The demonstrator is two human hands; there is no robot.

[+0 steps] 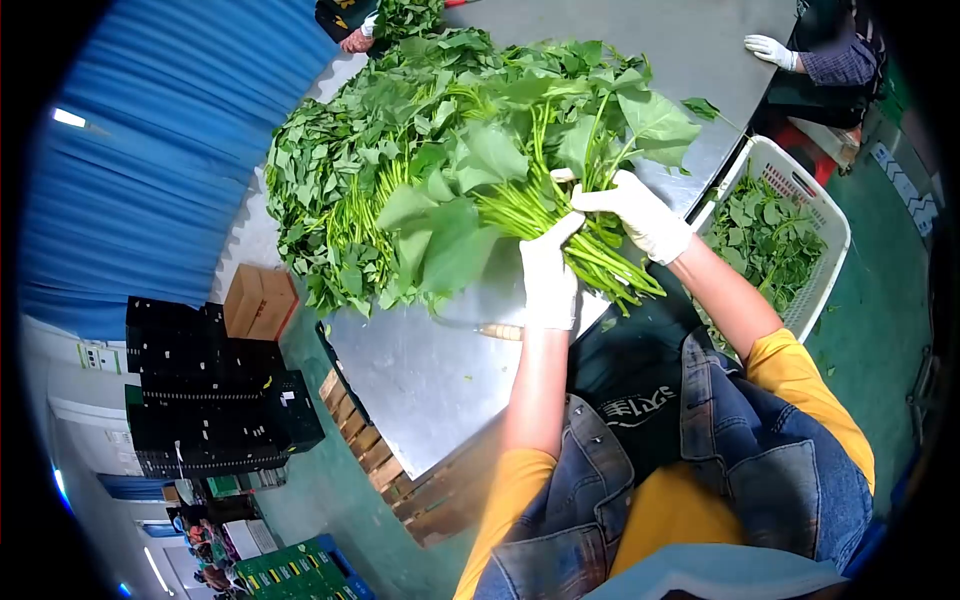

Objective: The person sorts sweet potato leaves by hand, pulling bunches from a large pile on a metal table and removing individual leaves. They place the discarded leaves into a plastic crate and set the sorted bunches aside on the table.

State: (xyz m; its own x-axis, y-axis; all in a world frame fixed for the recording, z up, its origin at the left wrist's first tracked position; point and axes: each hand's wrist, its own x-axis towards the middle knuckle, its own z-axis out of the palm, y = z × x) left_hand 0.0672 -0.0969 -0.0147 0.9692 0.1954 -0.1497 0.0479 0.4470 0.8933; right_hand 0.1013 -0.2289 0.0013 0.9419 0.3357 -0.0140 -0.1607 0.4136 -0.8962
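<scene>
A bunch of long-stemmed leafy greens (615,270) is between my two white-gloved hands, above the near part of the metal table (400,370). My left hand (548,270) closes round the stems from the left, its thumb pointing up across them. From the right, my right hand (645,215) grips the same bunch higher up, thumb and fingers bent round the stems. Cut stem ends stick out below, toward my apron. Just left of my left wrist lies a wooden handle (500,331); whatever it belongs to is partly hidden by leaves. A large heap of greens (350,190) covers the table behind the bunch.
To my right stands a white plastic crate (835,225) with loose leaves inside. Co-workers' gloved hands (770,50) show at the table's far edges. Black crates (200,390) and a cardboard box (260,302) are stacked at left. A wooden pallet (365,440) supports the table.
</scene>
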